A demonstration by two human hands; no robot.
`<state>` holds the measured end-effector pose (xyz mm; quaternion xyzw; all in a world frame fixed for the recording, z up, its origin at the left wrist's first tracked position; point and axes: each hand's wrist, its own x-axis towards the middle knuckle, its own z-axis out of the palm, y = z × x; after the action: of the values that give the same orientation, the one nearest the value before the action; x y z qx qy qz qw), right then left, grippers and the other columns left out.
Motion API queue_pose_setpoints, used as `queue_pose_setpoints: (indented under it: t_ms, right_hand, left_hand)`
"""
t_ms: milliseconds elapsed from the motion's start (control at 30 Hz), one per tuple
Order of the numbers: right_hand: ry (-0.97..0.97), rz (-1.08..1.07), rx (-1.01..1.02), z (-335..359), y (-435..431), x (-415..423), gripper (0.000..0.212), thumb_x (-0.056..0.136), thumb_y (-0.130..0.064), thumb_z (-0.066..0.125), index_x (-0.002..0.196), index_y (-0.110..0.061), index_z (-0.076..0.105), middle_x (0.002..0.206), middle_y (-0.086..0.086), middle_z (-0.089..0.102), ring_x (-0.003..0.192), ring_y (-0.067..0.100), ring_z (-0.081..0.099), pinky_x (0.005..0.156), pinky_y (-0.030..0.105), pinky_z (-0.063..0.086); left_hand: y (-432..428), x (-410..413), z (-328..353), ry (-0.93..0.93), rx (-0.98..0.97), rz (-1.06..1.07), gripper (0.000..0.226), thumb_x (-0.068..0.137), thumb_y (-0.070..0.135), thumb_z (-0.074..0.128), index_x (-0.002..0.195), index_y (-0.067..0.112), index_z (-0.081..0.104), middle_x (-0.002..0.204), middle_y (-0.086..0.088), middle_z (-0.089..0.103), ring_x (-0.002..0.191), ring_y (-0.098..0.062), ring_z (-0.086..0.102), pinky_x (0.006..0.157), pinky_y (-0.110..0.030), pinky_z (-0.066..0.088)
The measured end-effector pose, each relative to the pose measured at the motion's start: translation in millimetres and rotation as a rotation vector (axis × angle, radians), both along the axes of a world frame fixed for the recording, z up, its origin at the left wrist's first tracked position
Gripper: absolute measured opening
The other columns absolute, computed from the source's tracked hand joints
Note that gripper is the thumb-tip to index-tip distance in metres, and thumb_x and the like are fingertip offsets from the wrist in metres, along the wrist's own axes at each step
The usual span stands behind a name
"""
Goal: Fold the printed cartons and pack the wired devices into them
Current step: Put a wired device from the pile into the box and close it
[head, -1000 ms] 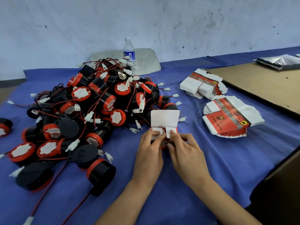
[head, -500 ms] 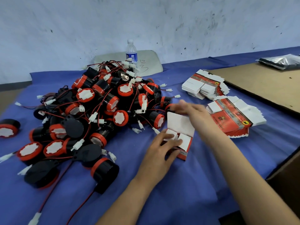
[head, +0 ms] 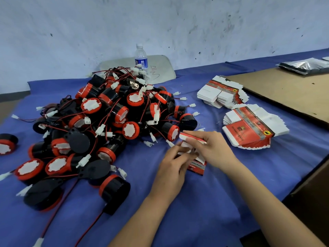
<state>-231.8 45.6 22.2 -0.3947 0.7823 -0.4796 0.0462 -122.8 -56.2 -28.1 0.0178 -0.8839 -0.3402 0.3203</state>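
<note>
A small red-and-white printed carton (head: 196, 166) stands on the blue cloth between my hands. My left hand (head: 173, 167) holds its near side, fingers at the white inner flaps. My right hand (head: 209, 147) lies over the carton's top, fingers curled on the red-edged lid flap and bending it down. A large heap of black-and-red round wired devices (head: 110, 122) with white connectors lies just left of the carton. Two fanned stacks of flat printed cartons sit to the right, the near stack (head: 252, 129) and the far stack (head: 222, 94).
A water bottle (head: 141, 58) stands behind the heap, in front of a grey chair back. A brown cardboard sheet (head: 288, 91) covers the table's right side, with dark plastic bags (head: 306, 65) on its far end. One lone device (head: 7, 144) lies at the left edge.
The carton's white lid, upright before, is now folded down under my right hand, which came back from reaching past it. My left hand stayed on the carton.
</note>
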Motion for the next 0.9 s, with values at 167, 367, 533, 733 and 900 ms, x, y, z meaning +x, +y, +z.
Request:
queue_pose_setpoints:
  t_ms: [167, 367, 533, 733, 900]
  right_hand:
    - [0.221, -0.055, 0.024, -17, 2, 12, 0.026, 0.096, -0.019, 0.058, 0.118, -0.029, 0.069, 0.101, -0.008, 0.074, 0.091, 0.008, 0.069, 0.079, 0.028, 0.052]
    - [0.169, 0.086, -0.056, -26, 15, 16, 0.027, 0.093, -0.017, 0.061, 0.119, -0.022, 0.068, 0.114, -0.027, 0.062, 0.109, 0.0, 0.06, 0.099, 0.038, 0.046]
    - [0.225, 0.115, 0.012, -32, 17, 12, 0.034, 0.091, -0.012, 0.065, 0.124, -0.019, 0.064, 0.128, -0.019, 0.055, 0.126, 0.0, 0.048, 0.112, 0.04, 0.033]
    - [0.283, 0.203, 0.025, -30, 18, 8, 0.034, 0.09, -0.022, 0.061, 0.123, -0.018, 0.065, 0.129, -0.023, 0.051, 0.127, 0.002, 0.049, 0.108, 0.026, 0.035]
    - [0.246, 0.213, 0.096, -32, 21, 6, 0.034, 0.095, -0.032, 0.052, 0.129, -0.037, 0.053, 0.136, -0.026, 0.045, 0.134, -0.001, 0.038, 0.116, 0.035, 0.022]
  left_hand:
    - [1, -1, -2, 0.014, -0.023, 0.012, 0.016, 0.094, 0.005, 0.059, 0.102, 0.008, 0.072, 0.12, -0.006, 0.06, 0.115, -0.017, 0.056, 0.094, -0.028, 0.048]
    - [-4, 3, -2, 0.037, 0.374, 0.167, 0.04, 0.079, 0.014, 0.078, 0.084, 0.031, 0.043, 0.09, 0.001, 0.053, 0.084, -0.019, 0.061, 0.076, -0.037, 0.054]
    - [-6, 4, -1, -0.013, 0.553, 0.115, 0.032, 0.081, 0.01, 0.075, 0.089, 0.024, 0.047, 0.094, -0.005, 0.065, 0.086, -0.013, 0.067, 0.076, -0.022, 0.055]
    - [-6, 4, 0, -0.007, 0.602, 0.098, 0.024, 0.086, 0.002, 0.064, 0.094, 0.02, 0.051, 0.097, -0.001, 0.066, 0.091, -0.008, 0.067, 0.08, -0.02, 0.054]
    - [-8, 4, 0, -0.014, 0.576, 0.117, 0.017, 0.089, 0.0, 0.059, 0.091, 0.016, 0.053, 0.093, -0.003, 0.066, 0.091, -0.01, 0.067, 0.08, -0.023, 0.055]
